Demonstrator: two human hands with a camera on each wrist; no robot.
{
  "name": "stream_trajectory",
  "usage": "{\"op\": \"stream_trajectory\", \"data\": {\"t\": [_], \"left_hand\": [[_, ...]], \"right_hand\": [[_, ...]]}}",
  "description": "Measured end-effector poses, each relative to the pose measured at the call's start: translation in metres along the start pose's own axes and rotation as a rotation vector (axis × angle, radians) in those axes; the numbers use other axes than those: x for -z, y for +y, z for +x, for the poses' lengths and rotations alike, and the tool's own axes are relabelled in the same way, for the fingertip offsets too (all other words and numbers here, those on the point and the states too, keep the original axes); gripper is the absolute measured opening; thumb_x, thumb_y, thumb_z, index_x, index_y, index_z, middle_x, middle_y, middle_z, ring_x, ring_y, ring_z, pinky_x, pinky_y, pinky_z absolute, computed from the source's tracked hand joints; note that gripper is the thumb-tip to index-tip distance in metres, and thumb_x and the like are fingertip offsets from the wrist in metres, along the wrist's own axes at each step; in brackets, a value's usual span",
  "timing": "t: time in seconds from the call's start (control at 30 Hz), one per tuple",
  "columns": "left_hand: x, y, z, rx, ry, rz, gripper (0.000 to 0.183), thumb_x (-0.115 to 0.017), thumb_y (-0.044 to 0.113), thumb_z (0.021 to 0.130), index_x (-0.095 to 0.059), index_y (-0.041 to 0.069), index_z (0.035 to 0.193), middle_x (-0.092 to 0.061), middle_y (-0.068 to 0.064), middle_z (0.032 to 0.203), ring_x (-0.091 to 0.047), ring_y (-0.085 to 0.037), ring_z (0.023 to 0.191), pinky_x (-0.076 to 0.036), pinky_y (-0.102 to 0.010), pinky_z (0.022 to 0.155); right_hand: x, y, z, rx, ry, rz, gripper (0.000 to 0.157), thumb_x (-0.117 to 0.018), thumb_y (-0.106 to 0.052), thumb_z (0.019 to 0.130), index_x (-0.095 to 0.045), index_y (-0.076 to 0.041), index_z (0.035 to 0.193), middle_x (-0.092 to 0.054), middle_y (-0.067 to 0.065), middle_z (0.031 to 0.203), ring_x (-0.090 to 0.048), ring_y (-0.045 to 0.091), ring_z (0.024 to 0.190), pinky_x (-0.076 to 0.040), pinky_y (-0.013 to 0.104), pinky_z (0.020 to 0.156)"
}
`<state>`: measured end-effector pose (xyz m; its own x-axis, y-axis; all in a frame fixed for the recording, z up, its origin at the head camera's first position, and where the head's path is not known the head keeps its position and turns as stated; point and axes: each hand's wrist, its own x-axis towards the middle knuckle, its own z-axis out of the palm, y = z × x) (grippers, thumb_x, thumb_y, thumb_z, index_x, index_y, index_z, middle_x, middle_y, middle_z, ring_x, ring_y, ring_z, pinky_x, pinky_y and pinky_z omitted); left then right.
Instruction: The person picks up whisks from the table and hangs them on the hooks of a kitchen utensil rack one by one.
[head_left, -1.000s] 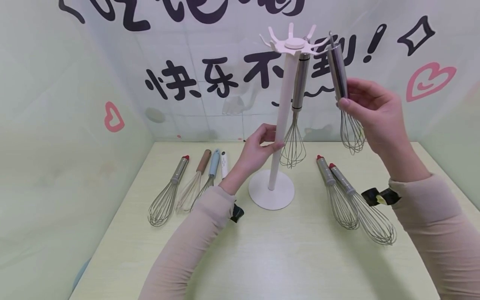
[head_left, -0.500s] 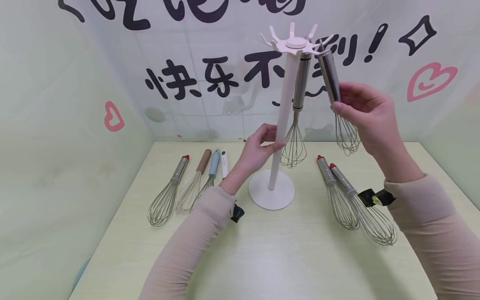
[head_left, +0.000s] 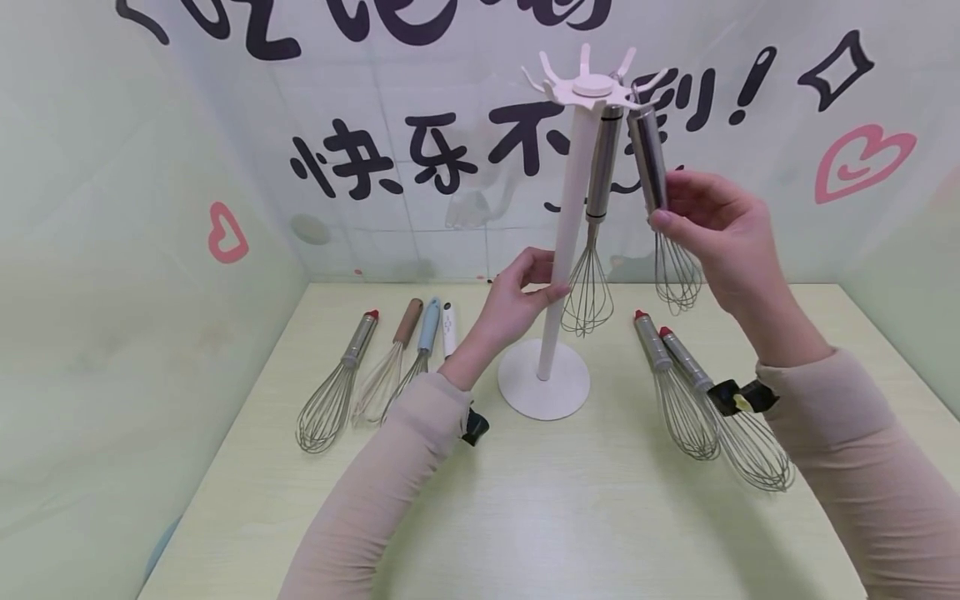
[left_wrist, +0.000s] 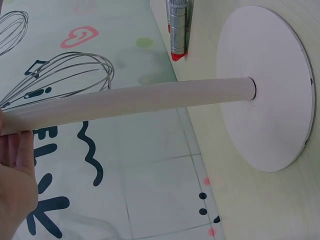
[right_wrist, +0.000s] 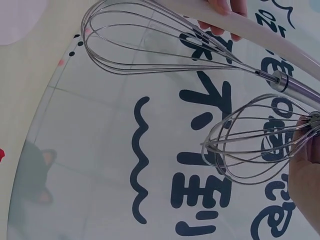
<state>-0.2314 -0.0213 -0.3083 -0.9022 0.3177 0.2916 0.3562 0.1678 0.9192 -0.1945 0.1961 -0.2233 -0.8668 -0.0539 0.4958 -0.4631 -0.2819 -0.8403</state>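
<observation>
My left hand point(head_left: 519, 298) grips the white pole of a stand point(head_left: 572, 200), midway up. The stand has a round base point(head_left: 543, 400) and a ring of upturned hooks point(head_left: 592, 87) on top. From one hook hangs a steel-handled whisk point(head_left: 602, 171). Beside it my right hand point(head_left: 723, 229) pinches the lower handle of a second steel whisk point(head_left: 648, 154), wires down, its top end right at a hook on the stand's right side. In the right wrist view, the wire loops of the held whisk point(right_wrist: 260, 145) hang close to those of the hanging whisk point(right_wrist: 150, 35).
Two red-tipped whisks point(head_left: 675, 387) lie on the table point(head_left: 570, 517) to the right. On the left lie another red-tipped whisk point(head_left: 337, 383), a brown-handled whisk point(head_left: 407, 325), a blue-handled whisk point(head_left: 429, 325) and a white handle point(head_left: 448, 329) partly behind my left arm. A printed backdrop stands behind.
My right hand has moved left and slightly down with the whisk, bringing its top end from beyond the hook tips in toward the hook. My left hand has stayed on the pole.
</observation>
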Motion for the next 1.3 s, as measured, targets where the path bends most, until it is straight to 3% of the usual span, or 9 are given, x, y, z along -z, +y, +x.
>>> {"op": "stream_trajectory", "data": {"t": [0.87, 1.3], "left_hand": [[0.001, 0.004, -0.001, 0.019, 0.0, -0.003, 0.035, -0.067, 0.009, 0.088, -0.055, 0.004, 0.121, -0.065, -0.017, 0.112, -0.063, -0.027, 0.108, -0.055, -0.032, 0.093], [0.004, 0.004, -0.004, 0.022, -0.028, -0.026, 0.042, -0.064, 0.011, 0.091, -0.053, 0.006, 0.13, -0.064, -0.016, 0.122, -0.061, -0.027, 0.117, -0.055, -0.028, 0.096]], "right_hand": [[-0.014, 0.016, 0.001, -0.032, -0.016, -0.049, 0.034, -0.062, 0.013, 0.084, -0.069, -0.012, 0.107, -0.071, -0.003, 0.092, -0.065, 0.01, 0.086, -0.057, 0.017, 0.077], [-0.017, 0.022, 0.002, -0.057, -0.047, -0.059, 0.031, -0.064, 0.009, 0.084, -0.069, -0.015, 0.104, -0.068, -0.002, 0.093, -0.062, 0.012, 0.086, -0.056, 0.016, 0.077]]}}
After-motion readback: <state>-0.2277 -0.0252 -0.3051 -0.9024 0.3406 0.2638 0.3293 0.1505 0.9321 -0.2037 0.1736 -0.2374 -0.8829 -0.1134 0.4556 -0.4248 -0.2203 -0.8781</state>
